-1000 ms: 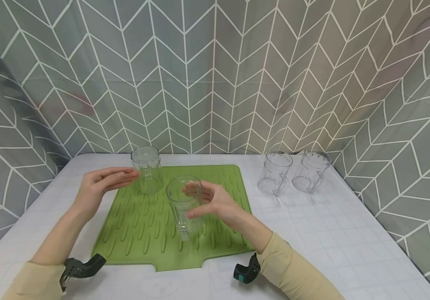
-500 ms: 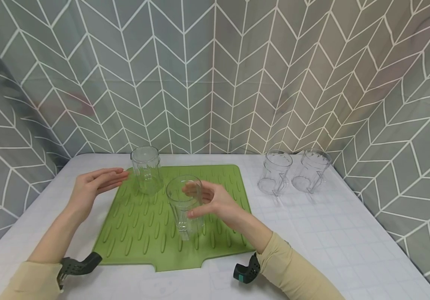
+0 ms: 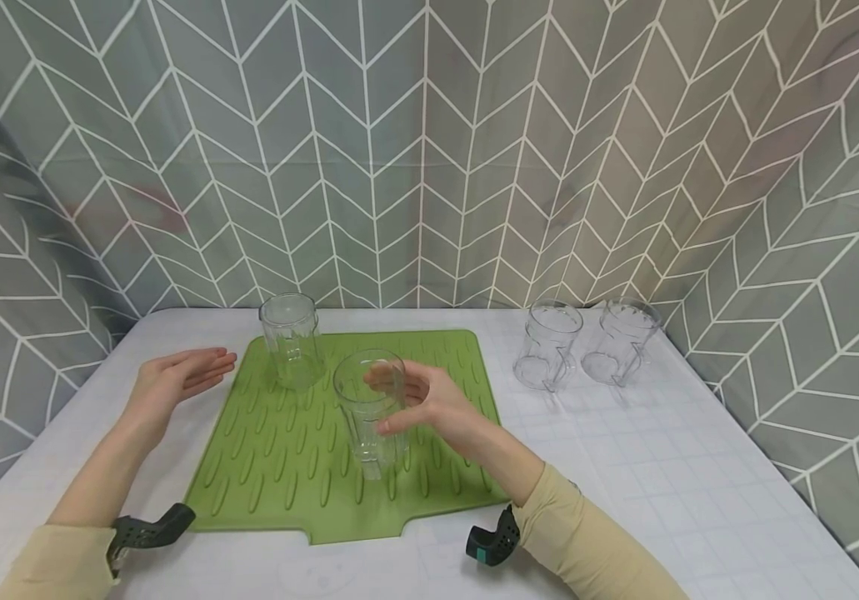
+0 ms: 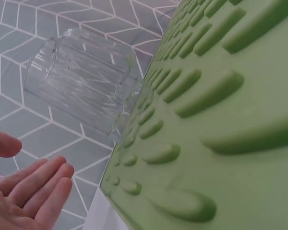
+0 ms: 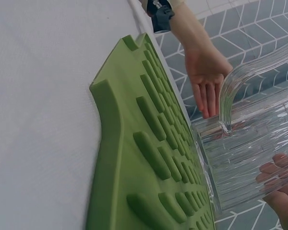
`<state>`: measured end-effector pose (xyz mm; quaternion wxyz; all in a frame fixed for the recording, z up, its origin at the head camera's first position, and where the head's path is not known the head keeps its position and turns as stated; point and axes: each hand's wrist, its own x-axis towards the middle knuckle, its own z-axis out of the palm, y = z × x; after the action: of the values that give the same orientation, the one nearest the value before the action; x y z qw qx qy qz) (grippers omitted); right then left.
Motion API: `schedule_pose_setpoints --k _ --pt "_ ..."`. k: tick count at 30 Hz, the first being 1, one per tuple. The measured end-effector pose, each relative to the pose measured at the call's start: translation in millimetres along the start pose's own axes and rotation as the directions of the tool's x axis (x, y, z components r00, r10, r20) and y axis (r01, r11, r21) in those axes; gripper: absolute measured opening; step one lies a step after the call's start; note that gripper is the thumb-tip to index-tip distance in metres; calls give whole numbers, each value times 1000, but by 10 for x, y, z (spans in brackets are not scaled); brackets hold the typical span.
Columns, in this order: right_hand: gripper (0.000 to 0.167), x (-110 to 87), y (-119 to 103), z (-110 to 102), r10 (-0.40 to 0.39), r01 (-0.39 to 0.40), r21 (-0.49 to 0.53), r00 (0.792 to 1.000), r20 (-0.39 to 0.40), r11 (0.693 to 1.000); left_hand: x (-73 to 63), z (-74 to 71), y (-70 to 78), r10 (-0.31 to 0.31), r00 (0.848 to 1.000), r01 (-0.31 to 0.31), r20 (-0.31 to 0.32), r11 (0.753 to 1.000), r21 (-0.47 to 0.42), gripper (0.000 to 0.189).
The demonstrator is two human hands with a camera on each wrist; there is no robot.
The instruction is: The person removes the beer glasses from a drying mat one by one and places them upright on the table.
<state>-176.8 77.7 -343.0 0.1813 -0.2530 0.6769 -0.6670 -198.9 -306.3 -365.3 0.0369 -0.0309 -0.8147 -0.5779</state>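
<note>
A clear glass mug [image 3: 360,417] stands upright on the green ribbed mat [image 3: 279,450], its handle toward the near side. My right hand [image 3: 432,408] holds it from the right, thumb in front and fingers behind, visible through the glass. In the right wrist view, the mug's handle [image 5: 240,79] curves out above its wall. A second glass mug [image 3: 290,337] is upright at the mat's far left corner. My left hand [image 3: 177,383] hovers left of that mug with extended fingers and nothing in them; the left wrist view shows a gap between the fingertips [image 4: 62,175] and the glass.
Two more glass mugs, one [image 3: 546,346] nearer the mat and another [image 3: 621,342] farther right, stand upright on the white tablecloth [image 3: 669,492]. A grey patterned curtain [image 3: 429,150] hangs behind the table and along its sides.
My left hand has drawn away to the left and slightly down from the far left mug. The right hand and its mug have barely moved.
</note>
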Motion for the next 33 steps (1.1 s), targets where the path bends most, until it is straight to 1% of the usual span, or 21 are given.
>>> schedule_pose_setpoints --k 3,7,9,11,16,19,23,27,33 --pt "67 -4 -3 -4 -3 3 2 1000 -1 1000 17 -24 -51 -28 1000 27 12 998 56 62" --pt "68 -11 -6 -2 0 0 1 1000 -5 1000 43 -24 -114 -94 995 89 24 985 144 63" --pt "69 -13 -6 -2 0 0 -1 1000 -6 1000 57 -19 -142 -118 993 111 28 980 164 64" --pt "69 -11 -1 -6 -2 2 -2 1000 -4 1000 69 -16 -164 -129 991 122 30 978 169 65" --pt "68 -4 17 -21 -17 17 -3 1000 -1 1000 78 -11 -194 -122 991 112 45 978 175 63" --pt "69 -4 22 -29 -30 30 1 1000 2 1000 83 0 -208 -123 990 110 65 978 177 63" --pt "69 -2 23 -34 -48 48 0 999 4 999 85 17 -215 -131 988 110 79 969 220 65" --pt "69 -1 23 -32 -50 50 -7 999 3 999 83 25 -224 -135 989 114 67 963 246 65" --pt "70 -10 24 -22 -48 48 5 999 4 999 83 34 -284 -128 991 115 43 968 221 62"
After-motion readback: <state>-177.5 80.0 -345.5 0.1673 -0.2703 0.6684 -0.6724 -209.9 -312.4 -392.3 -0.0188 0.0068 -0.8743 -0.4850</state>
